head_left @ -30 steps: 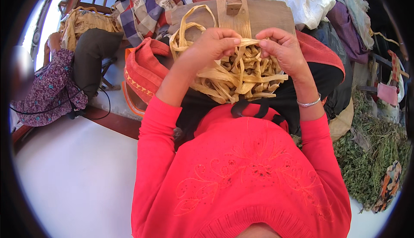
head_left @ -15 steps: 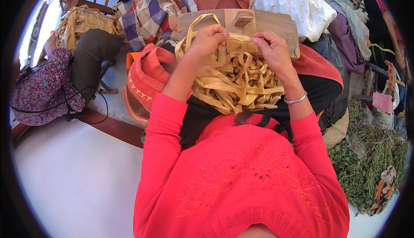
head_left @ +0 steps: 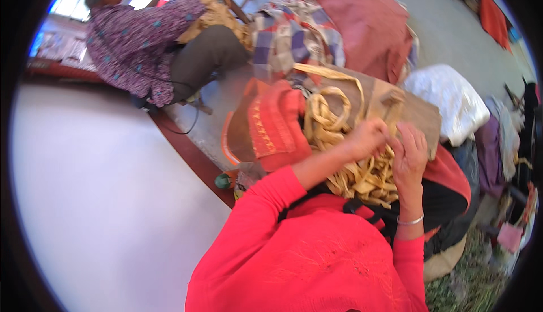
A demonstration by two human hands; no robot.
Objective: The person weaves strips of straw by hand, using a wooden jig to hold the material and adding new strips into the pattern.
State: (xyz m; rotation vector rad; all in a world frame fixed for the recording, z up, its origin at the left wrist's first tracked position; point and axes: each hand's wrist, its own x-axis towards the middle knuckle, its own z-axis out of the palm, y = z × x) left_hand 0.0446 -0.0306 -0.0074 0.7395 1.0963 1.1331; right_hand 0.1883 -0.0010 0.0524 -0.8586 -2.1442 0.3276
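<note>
A heap of pale yellow flat strips [head_left: 362,176] lies in my lap against a brown board [head_left: 418,111]. My left hand [head_left: 367,138] is closed on a bunch of these strips near the board's lower edge. My right hand [head_left: 410,156], with a silver bangle at the wrist, presses its fingers on the same strips right beside the left. More strips loop upward [head_left: 325,114] at the left of the board. Both sleeves are bright red.
A red patterned cloth [head_left: 271,122] lies left of the strips. Another person in a purple top [head_left: 141,46] sits at the upper left. A checked cloth [head_left: 297,40], a white bag [head_left: 452,100], a pink cloth and green plant litter [head_left: 475,278] surround me.
The view has swung left and tilted. My hands have stayed together on the strips at the board, now seen right of centre; the seated person shows more fully.
</note>
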